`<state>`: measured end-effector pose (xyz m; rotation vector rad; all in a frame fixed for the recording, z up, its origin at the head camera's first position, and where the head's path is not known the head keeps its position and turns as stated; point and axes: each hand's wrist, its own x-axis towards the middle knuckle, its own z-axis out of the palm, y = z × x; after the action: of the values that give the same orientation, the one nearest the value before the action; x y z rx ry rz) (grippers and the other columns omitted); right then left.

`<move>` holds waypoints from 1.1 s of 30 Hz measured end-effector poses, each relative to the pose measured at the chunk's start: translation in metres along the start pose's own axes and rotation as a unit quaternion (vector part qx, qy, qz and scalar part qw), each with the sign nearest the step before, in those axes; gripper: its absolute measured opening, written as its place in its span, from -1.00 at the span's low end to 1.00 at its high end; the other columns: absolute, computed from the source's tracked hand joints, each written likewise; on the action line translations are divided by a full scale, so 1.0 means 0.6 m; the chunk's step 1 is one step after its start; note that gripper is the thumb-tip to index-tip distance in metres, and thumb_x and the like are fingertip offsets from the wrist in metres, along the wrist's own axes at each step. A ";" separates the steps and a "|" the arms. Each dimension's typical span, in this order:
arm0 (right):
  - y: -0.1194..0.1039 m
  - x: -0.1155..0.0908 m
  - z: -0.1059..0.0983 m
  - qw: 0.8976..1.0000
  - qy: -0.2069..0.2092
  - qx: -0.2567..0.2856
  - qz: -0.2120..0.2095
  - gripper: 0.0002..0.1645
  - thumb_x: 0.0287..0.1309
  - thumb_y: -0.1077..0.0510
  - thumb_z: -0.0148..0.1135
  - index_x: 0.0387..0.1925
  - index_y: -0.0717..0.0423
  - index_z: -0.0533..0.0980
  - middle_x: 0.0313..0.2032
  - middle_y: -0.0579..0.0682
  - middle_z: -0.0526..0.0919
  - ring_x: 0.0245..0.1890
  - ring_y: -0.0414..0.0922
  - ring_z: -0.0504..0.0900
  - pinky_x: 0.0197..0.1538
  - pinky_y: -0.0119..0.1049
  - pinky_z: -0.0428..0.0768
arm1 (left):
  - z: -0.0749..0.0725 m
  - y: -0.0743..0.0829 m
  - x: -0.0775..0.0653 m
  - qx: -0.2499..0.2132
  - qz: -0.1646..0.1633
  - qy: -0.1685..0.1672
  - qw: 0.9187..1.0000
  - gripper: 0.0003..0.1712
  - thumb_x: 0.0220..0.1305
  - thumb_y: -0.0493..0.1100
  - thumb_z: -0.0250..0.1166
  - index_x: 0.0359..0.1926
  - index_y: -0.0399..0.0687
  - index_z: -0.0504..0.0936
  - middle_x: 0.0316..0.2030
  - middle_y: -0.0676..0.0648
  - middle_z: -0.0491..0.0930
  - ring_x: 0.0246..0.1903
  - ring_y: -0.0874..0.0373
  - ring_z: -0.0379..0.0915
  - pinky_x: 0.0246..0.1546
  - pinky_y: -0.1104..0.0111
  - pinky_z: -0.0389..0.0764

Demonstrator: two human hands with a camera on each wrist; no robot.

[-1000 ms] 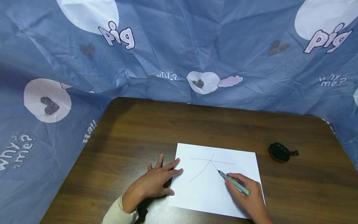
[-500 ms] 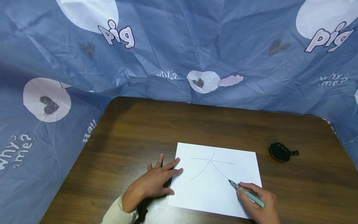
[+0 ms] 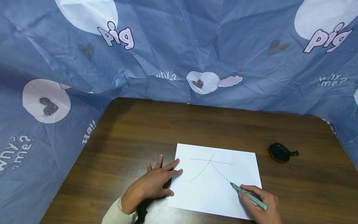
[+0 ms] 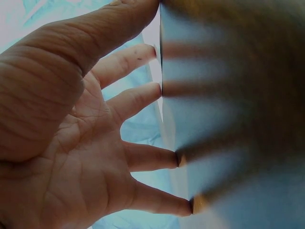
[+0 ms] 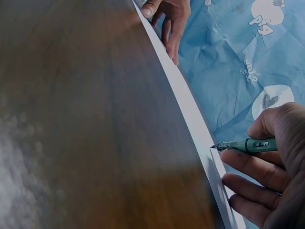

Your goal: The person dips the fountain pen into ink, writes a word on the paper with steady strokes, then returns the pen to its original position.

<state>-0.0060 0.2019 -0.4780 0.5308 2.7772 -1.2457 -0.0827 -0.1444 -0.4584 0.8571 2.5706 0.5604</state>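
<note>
A white sheet of paper (image 3: 204,196) lies on the wooden table, bearing thin dark strokes: a crossbar, a left-slanting stroke and a right-slanting one. My right hand (image 3: 264,202) pinches a green fountain pen (image 3: 251,197) between thumb and fingers. Its dark nib (image 5: 215,146) meets the paper at the lower end of the right-slanting stroke. On the sheet's left edge rests my left hand (image 3: 152,183), fingers spread and straight. The left wrist view shows its fingertips (image 4: 155,90) pressed down, with the palm raised.
A small dark round dish with a short handle (image 3: 279,152) sits right of the paper. Behind the brown table (image 3: 167,118) hangs a blue printed cloth (image 3: 167,46), which also covers the left side.
The right hand has moved down and to the right with the fountain pen, lengthening the right-slanting stroke. It moved only slightly in the last half second. The left hand has stayed put.
</note>
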 end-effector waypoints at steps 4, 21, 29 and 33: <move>-0.001 0.000 0.001 1.000 0.004 -0.002 -0.002 -0.76 0.11 0.07 0.43 -0.16 0.04 0.74 -0.17 -0.05 0.78 -0.12 -0.08 0.74 -0.18 -0.48 0.56 | 0.000 0.000 -0.001 -0.003 0.001 0.000 1.000 -0.17 0.12 0.00 0.52 0.41 0.07 0.43 0.53 -0.08 0.09 0.39 -0.60 -0.30 -0.05 -0.64 -0.02; -0.001 -0.004 0.006 0.998 0.044 0.054 0.000 -0.84 0.13 0.21 0.42 -0.21 0.11 0.73 -0.30 -0.04 0.79 -0.33 -0.29 0.71 -0.28 -0.49 0.61 | 0.002 0.000 -0.003 -0.006 0.005 0.003 1.000 -0.17 0.11 0.00 0.52 0.41 0.07 0.43 0.52 -0.09 0.09 0.37 -0.63 -0.28 -0.07 -0.64 0.00; -0.001 -0.001 0.003 0.998 0.042 0.044 0.006 -0.83 0.13 0.17 0.43 -0.21 0.07 0.73 -0.30 -0.05 0.79 -0.36 -0.26 0.69 -0.31 -0.44 0.59 | 0.002 0.000 0.001 -0.004 0.000 -0.002 1.000 -0.16 0.12 0.02 0.51 0.42 0.09 0.42 0.53 -0.07 0.07 0.38 -0.62 -0.30 -0.06 -0.64 0.00; 0.001 0.002 0.001 0.997 0.045 0.067 -0.003 -0.81 0.15 0.17 0.43 -0.18 0.12 0.73 -0.31 -0.02 0.79 -0.45 -0.20 0.66 -0.38 -0.38 0.57 | 0.001 0.000 0.002 -0.005 -0.006 -0.007 1.000 -0.16 0.12 0.03 0.51 0.42 0.10 0.42 0.54 -0.06 0.06 0.39 -0.60 -0.31 -0.05 -0.64 -0.02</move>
<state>-0.0069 0.2024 -0.4792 0.6031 2.7832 -1.4513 -0.0835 -0.1435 -0.4590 0.8379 2.5557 0.5614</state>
